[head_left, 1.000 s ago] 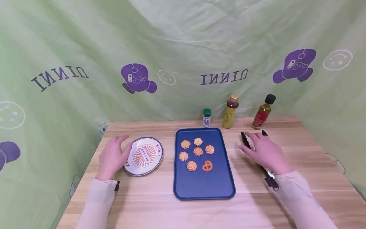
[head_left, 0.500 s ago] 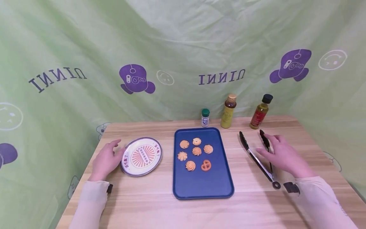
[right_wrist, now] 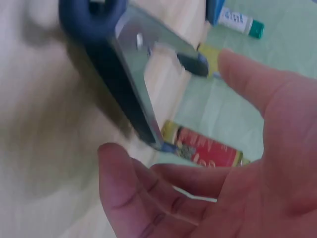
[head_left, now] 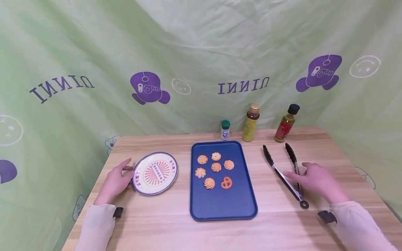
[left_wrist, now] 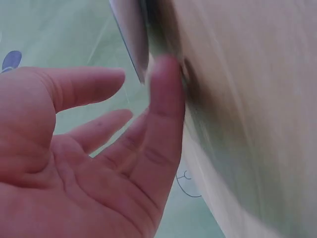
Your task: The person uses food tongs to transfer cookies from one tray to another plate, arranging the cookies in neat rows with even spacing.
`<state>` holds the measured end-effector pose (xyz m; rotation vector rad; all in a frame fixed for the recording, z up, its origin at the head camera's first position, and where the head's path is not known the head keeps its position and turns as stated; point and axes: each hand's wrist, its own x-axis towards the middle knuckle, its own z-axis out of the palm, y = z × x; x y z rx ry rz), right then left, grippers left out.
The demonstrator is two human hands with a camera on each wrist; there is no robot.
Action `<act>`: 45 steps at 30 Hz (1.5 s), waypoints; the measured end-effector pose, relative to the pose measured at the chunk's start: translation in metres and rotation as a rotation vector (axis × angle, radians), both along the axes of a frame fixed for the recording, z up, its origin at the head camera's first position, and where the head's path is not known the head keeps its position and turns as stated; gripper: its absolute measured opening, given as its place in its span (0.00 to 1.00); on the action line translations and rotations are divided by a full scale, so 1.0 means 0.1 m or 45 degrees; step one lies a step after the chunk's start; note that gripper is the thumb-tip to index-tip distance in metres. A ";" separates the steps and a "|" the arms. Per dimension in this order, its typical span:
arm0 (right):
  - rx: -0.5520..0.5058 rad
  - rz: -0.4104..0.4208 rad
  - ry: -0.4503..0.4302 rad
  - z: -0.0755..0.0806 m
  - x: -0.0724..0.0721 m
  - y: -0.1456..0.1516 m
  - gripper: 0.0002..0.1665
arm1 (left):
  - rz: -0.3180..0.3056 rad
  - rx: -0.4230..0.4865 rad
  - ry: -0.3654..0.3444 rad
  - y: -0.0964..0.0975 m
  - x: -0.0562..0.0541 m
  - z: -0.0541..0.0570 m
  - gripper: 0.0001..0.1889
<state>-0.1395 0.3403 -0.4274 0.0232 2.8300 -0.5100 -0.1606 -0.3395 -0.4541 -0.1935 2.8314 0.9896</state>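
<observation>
At the left, a white plate (head_left: 155, 173) with a red sunburst print lies on the table. My left hand (head_left: 113, 182) is at its left rim, thumb and fingers apart. The left wrist view shows the plate's edge (left_wrist: 132, 34) between the thumb and fingers, with a gap on the thumb side. On the right lie black-tipped metal tongs (head_left: 268, 155), arms spread. My right hand (head_left: 321, 182) is beside their right arm, its thumb overlapping them in the head view. In the right wrist view the tongs (right_wrist: 134, 49) pass between the parted thumb and fingers, ungripped.
A blue tray (head_left: 223, 206) holding several swirled cookies (head_left: 209, 183) and a pretzel (head_left: 226, 183) lies mid-table. Behind stand a green-capped shaker (head_left: 225, 130), a yellow-labelled bottle (head_left: 250, 126) and a red-labelled bottle (head_left: 285, 127). A green curtain (head_left: 194, 38) hangs behind the table.
My right hand has moved from over the tongs to their right side and lower. My left hand has drawn left, from over the plate's edge down to its rim. Plate and tongs stay put.
</observation>
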 end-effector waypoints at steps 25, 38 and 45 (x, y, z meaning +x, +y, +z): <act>0.018 -0.076 0.073 -0.21 0.09 -0.20 0.46 | 0.040 0.315 -0.159 -0.02 0.03 -0.02 0.32; 0.017 -0.087 0.097 -0.18 0.07 -0.21 0.42 | 0.050 0.335 -0.170 -0.05 0.04 -0.04 0.31; 0.061 -0.081 0.314 -0.16 0.12 -0.26 0.34 | 0.054 0.352 -0.186 -0.04 0.02 -0.02 0.32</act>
